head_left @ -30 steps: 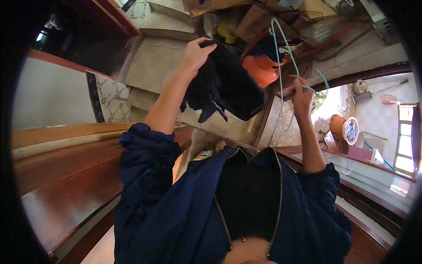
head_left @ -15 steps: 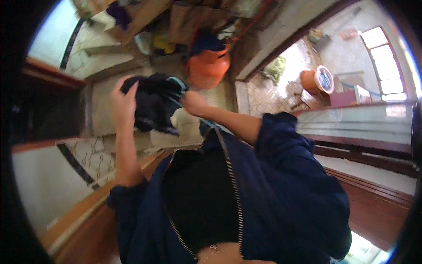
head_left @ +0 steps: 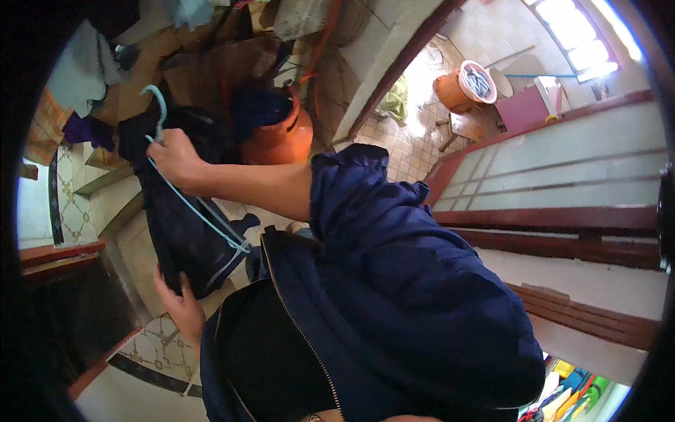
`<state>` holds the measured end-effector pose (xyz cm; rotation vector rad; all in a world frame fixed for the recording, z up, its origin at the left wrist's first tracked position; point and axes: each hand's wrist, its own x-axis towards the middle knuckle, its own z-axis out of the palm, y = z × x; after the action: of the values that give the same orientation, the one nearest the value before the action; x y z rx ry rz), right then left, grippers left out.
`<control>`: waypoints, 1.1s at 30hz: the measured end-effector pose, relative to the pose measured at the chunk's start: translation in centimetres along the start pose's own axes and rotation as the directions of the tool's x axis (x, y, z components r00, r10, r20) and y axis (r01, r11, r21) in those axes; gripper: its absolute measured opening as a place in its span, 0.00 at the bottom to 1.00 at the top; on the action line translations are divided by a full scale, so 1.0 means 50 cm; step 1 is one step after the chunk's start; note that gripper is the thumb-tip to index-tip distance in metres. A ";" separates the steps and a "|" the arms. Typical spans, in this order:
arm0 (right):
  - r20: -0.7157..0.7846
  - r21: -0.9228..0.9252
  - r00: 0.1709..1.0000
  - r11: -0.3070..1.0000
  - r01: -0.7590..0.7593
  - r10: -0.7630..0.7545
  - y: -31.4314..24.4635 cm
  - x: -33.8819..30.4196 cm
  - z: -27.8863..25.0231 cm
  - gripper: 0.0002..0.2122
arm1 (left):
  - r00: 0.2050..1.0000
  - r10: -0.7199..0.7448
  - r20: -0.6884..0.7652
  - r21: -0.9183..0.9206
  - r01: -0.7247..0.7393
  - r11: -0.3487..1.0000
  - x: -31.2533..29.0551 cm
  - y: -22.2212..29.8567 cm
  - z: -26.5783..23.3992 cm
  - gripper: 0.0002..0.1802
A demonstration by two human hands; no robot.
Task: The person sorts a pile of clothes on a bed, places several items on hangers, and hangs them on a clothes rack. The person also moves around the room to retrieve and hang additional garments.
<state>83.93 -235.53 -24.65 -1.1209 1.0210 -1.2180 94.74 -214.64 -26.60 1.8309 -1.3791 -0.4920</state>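
**Dark garment half on the hanger**

Nearest to us is our own dark blue zip jacket (head_left: 394, 295), filling the lower picture; from its sleeve our right hand (head_left: 176, 160) reaches out, fingers closed around the pale blue plastic hanger (head_left: 193, 204) just below its hook; lower down, our left hand (head_left: 184, 307) pinches the bottom edge of the dark garment (head_left: 179, 232), fingers curled on the cloth; the garment hangs between the two hands, draped against the hanger, and we cannot tell whether the hanger's arms sit inside it. Behind the garment stands an orange jug-like container (head_left: 285, 137); farther off, a tiled floor (head_left: 408, 148) runs to an orange bucket (head_left: 457, 88) with a lid.

As we judge it, the thin hanger could twist in the single-handed grip and let the cloth slide off one arm; a pull from below would do the same.
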 end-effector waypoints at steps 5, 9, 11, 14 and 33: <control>0.203 -0.096 0.972 0.986 0.138 -0.116 -0.068 0.076 0.130 0.05 | 0.984 -0.176 0.012 -0.327 0.170 0.929 0.038 -0.012 -0.027 0.30; 0.313 0.621 0.941 0.777 -0.098 -0.131 -0.102 0.148 0.161 0.06 | 0.990 -0.140 0.001 -0.071 0.140 0.988 0.088 -0.043 -0.034 0.28; 0.100 0.282 0.922 0.899 0.334 -0.374 -0.104 0.130 0.215 0.08 | 0.994 -0.110 0.011 -0.168 0.110 0.980 0.107 -0.041 -0.040 0.26; 0.019 0.013 0.851 0.851 0.525 -0.525 -0.072 0.196 0.263 0.09 | 0.998 -0.056 -0.039 -0.078 0.053 0.996 0.120 0.019 -0.071 0.25; 0.410 -0.006 0.890 0.975 0.221 -0.199 -0.131 0.077 0.384 0.12 | 0.894 0.191 -0.405 -0.499 -0.391 0.773 0.419 -0.003 -0.251 0.10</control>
<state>102.00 -237.76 -14.93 -1.4843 0.6254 -1.0645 110.67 -229.75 -15.90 1.1129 -1.0994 -0.3540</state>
